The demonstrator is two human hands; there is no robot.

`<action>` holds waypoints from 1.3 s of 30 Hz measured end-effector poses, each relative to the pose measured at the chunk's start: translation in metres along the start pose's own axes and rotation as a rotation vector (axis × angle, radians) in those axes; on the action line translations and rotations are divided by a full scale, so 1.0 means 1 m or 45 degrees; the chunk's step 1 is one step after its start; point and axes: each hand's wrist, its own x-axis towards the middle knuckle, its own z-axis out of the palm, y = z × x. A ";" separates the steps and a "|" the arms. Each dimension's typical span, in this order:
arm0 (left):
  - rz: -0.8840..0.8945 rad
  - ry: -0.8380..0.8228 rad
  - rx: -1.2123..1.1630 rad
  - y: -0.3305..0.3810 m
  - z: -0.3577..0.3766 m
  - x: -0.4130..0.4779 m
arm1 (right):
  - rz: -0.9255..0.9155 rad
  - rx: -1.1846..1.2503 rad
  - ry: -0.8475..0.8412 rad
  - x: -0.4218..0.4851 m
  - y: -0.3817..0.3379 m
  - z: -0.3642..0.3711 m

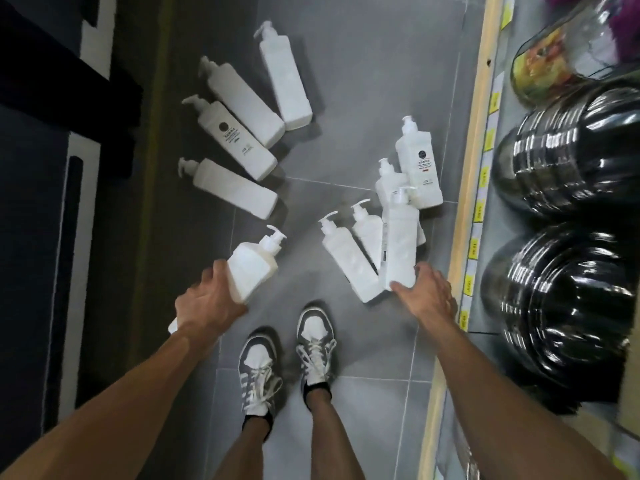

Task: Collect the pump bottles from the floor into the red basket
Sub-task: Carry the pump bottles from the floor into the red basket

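Several white pump bottles lie on the grey tiled floor. My left hand (pixel 207 303) grips one white pump bottle (pixel 254 266), lifted with its pump pointing up and right. My right hand (pixel 427 297) wraps around the base of another pump bottle (pixel 400 242), which stands tilted over a cluster of bottles (pixel 349 261). A labelled bottle (pixel 419 166) lies further back on the right. A fan of bottles (pixel 242 109) lies at the back left, with one more (pixel 235 188) below it. No red basket is in view.
A shelf edge with yellow price tags (pixel 474 216) runs along the right, holding stacks of black bowls (pixel 568 154) and glass jars (pixel 554 57). Dark furniture (pixel 52 133) borders the left. My two sneakers (pixel 287 362) stand on the tiles below the bottles.
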 end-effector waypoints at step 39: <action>0.025 0.236 -0.145 0.011 -0.097 -0.056 | 0.015 0.425 0.164 -0.095 -0.058 -0.021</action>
